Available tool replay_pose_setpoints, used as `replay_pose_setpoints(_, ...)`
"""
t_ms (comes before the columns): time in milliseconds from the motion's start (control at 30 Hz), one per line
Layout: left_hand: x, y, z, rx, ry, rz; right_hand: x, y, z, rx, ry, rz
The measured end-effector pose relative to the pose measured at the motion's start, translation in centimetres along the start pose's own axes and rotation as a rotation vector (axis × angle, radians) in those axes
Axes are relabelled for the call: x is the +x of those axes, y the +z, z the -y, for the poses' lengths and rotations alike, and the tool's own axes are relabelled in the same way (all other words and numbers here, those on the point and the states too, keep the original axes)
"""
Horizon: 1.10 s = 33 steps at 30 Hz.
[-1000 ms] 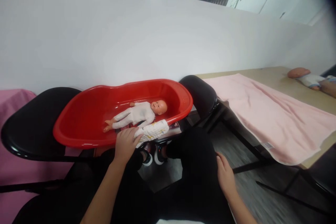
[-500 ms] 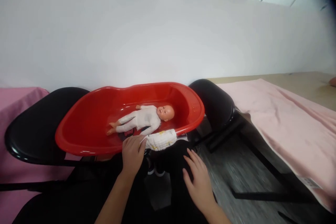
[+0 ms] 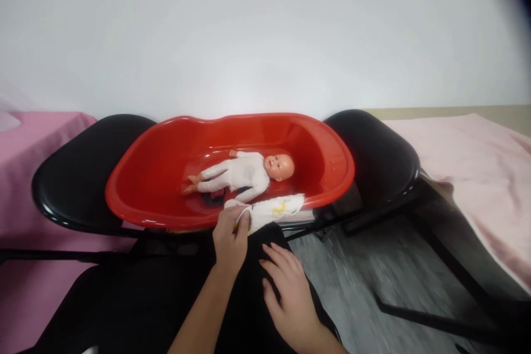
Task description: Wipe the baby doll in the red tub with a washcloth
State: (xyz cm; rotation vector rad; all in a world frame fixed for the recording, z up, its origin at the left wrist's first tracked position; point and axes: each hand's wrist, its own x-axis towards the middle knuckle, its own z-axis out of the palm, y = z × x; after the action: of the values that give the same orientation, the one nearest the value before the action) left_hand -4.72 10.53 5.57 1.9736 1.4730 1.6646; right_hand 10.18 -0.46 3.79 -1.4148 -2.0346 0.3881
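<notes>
A baby doll (image 3: 244, 172) in a white suit lies on its back in a red plastic tub (image 3: 161, 166), head to the right. A white folded cloth (image 3: 274, 210) with yellow marks hangs over the tub's near rim. My left hand (image 3: 230, 238) pinches the cloth's left end, fingers closed on it. My right hand (image 3: 288, 293) lies flat on my black-trousered knee just below the cloth, fingers stretched out, holding nothing.
The tub rests across two black chair seats, one at the left (image 3: 78, 177) and one at the right (image 3: 373, 160). A pale pink towel (image 3: 468, 160) covers a table at right. Pink fabric (image 3: 25, 177) lies at left. A white wall stands behind.
The view has swung left and down, so the tub sits more central. My right hand slid from my right thigh toward the cloth. The cloth has spread a little along the rim.
</notes>
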Motion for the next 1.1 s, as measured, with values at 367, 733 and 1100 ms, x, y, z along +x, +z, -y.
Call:
replay_pose_setpoints(367, -0.5, -1.1, -0.2, 0.051, -0.116, -0.098, 0.3, 0.9, -0.9, 0.413, 0.327, -0.229)
replay_pose_setpoints(733, -4.5, -1.6, -2.0, 0.019, 0.385, 0.132, 0.8, -3.6, -4.9, 0.252, 0.371, -0.353)
replay_pose_setpoints(1100, -6.5, -1.6, -2.7, -0.02, 0.452, 0.337, -4.0, -2.4, -9.9, 0.323, 0.433, -0.275)
